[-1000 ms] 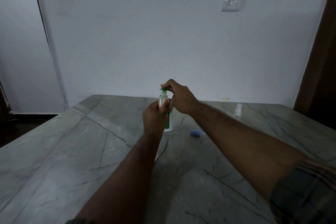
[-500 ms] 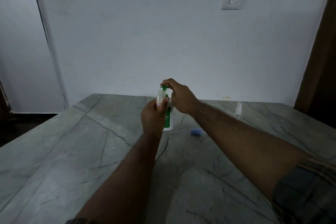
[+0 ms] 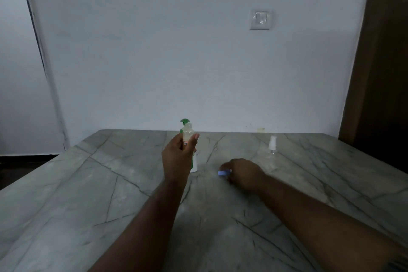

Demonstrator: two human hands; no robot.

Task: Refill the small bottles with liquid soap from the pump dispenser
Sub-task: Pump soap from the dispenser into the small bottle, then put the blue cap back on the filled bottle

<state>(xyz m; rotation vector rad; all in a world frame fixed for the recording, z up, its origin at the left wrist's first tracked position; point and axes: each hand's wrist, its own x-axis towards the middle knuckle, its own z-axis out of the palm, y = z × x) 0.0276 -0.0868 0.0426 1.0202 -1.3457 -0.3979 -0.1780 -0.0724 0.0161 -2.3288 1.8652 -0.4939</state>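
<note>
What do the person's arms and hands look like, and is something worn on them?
Both forearms are bare, and the left hand and right hand have no gloves. I see no rings or watch. Only a dark sleeve edge shows at the right arm, too dim to describe.

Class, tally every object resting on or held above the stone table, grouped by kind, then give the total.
Small clear bottles: 2, one in the left hand at, one standing at
Pump dispenser: 1
Blue cap: 1
Total: 4

Dispenser (image 3: pixel 185 122) behind bottle (image 3: pixel 187 135), on table (image 3: pixel 88 183)
</note>
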